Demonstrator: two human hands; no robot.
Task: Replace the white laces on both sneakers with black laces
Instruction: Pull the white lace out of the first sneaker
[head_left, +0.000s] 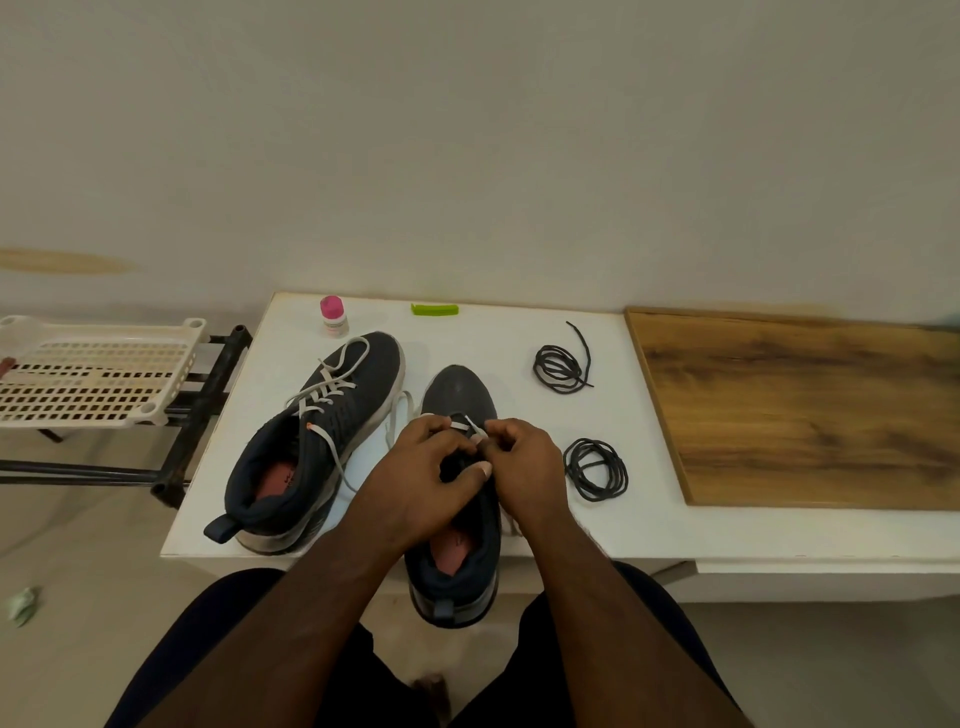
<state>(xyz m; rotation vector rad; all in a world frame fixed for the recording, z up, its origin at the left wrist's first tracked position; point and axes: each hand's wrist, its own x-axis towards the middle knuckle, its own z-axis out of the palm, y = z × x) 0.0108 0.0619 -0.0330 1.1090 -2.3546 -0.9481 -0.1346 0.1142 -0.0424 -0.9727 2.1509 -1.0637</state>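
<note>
Two dark sneakers stand on a white table (649, 525). The left sneaker (317, 441) has its white lace (327, 395) threaded and loose. The right sneaker (460, 499) hangs its heel over the table's front edge. Both hands work at its lacing. My left hand (415, 467) curls its fingers on the tongue area, and my right hand (524, 462) pinches the white lace (470, 427) near the lowest eyelets. A loose length of that lace trails left of the toe. Two coiled black laces lie to the right, one far (561, 369), one near (595, 470).
A small bottle with a pink cap (332, 316) and a green clip (434, 309) sit at the table's back edge. A wooden board (805, 405) covers the right part. A white perforated rack (93, 371) on a black frame stands to the left.
</note>
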